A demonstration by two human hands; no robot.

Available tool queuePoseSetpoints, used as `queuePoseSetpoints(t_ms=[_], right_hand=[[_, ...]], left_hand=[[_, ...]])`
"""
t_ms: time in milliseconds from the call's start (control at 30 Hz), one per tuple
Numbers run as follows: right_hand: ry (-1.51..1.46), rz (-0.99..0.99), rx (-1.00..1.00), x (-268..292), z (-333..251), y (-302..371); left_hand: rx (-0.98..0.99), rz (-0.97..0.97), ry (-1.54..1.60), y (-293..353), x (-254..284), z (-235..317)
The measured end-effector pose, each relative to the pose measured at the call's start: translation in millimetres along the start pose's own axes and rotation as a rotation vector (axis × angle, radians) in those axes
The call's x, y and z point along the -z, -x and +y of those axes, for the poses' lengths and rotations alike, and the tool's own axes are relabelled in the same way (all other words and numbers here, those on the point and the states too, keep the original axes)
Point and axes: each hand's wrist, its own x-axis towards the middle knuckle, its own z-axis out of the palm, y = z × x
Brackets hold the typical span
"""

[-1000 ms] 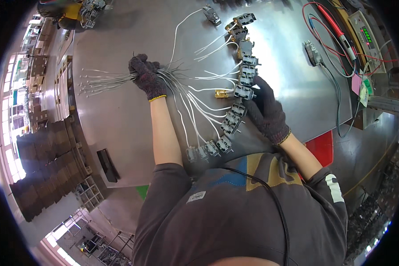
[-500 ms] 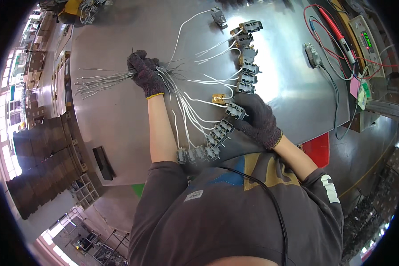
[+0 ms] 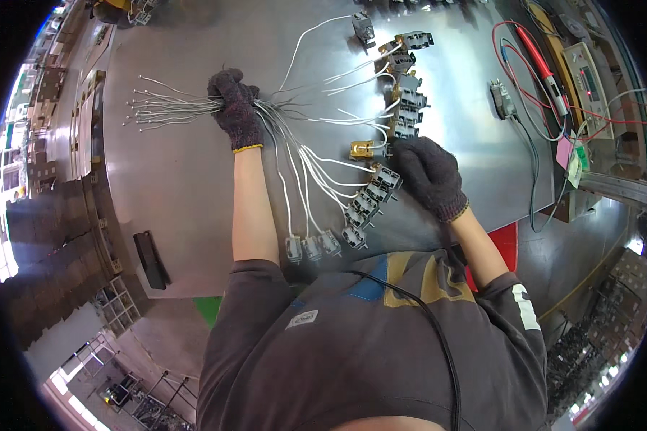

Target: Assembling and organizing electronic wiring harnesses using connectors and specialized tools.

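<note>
My left hand [image 3: 236,108], in a dark knitted glove, is closed around a bundle of thin wires [image 3: 172,108]. Their tinned ends fan out to its left, while white leads [image 3: 305,169] spread from its other side to small grey electrical blocks [image 3: 370,201]. These blocks lie in a curved row, several toward my body and several at the upper right [image 3: 407,100]. My gloved right hand [image 3: 431,179] has curled fingers, with fingertips at the right end of a brass-faced block [image 3: 361,149]. Whether they grip it is hidden.
One wired block [image 3: 363,27] lies apart at the far side of the metal table [image 3: 187,208]. On the right are a red-handled probe [image 3: 538,54], a grey plug with cable [image 3: 503,99] and a meter box [image 3: 588,86]. A black bar [image 3: 151,260] lies near the left front corner.
My right hand has moved away from a grey block in the near row, up to the brass-faced block. My left hand still holds the wires. The view has shifted slightly.
</note>
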Motion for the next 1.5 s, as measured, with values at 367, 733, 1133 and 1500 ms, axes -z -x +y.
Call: queuePoseSetpoints(t_ms=[367, 733, 1133, 1500], right_hand=[[-0.033, -0.094, -0.171, -7, -14, -36], [0.808, -0.365, 0.024, 33, -50, -33], [0.368, -0.197, 0.188, 78, -15, -85], [0.665, -0.401, -0.447, 64, -24, -95]], left_hand=[[0.012, 0.069, -0.020, 14, 6, 0], [0.121, 0.035, -0.083, 4, -1, 8], [0.110, -0.050, -0.051, 4, -3, 12], [0.062, -0.161, 0.000, -3, -4, -2]])
